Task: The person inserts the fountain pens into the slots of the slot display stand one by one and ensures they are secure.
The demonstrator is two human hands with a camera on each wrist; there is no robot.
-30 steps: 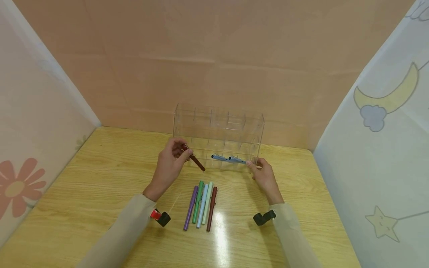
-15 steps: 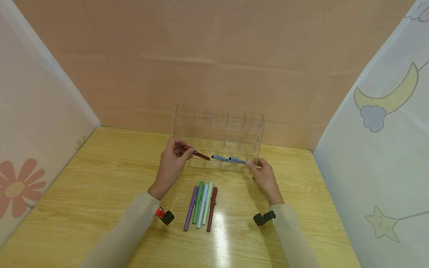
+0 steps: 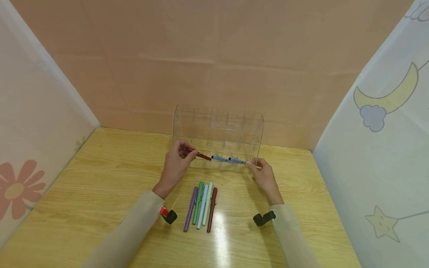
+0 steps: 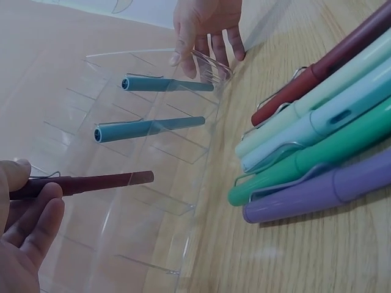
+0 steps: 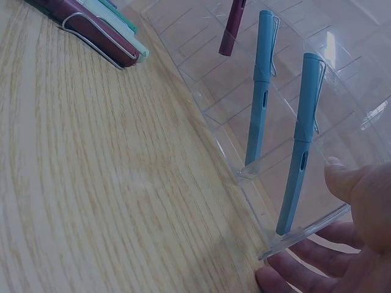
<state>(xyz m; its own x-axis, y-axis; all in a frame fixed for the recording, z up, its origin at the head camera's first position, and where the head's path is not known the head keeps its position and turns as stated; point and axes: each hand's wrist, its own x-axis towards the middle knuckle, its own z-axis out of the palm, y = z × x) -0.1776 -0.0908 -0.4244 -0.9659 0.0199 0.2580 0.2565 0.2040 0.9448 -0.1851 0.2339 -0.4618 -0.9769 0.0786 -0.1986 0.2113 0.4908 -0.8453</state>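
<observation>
My left hand (image 3: pixel 175 163) pinches a dark red pen (image 4: pixel 104 183) by its clipped cap end, thumb against fingers. The pen's lower part reaches into the front row of a clear acrylic organizer (image 3: pixel 219 139) with several compartments. Two blue pens (image 4: pixel 146 128) lean in neighbouring front compartments to the right of it. My right hand (image 3: pixel 264 176) grips the organizer's right end, its thumb inside the wall and its fingers outside, as the right wrist view shows. The red pen's cap end is partly covered by my left fingers.
In front of the organizer a row of pens lies on the wooden table (image 3: pixel 100 178): a purple pen (image 3: pixel 190 209), a green pen (image 3: pixel 198 203), a light blue pen (image 3: pixel 202 206), a pale green pen (image 3: pixel 207 203) and another dark red pen (image 3: pixel 212 209). A brown backdrop (image 3: pixel 214 74) stands behind.
My left hand has moved slightly right, and its red pen has swung from pointing down outside to a flatter slant into the organizer's front row. The right hand has stayed still.
</observation>
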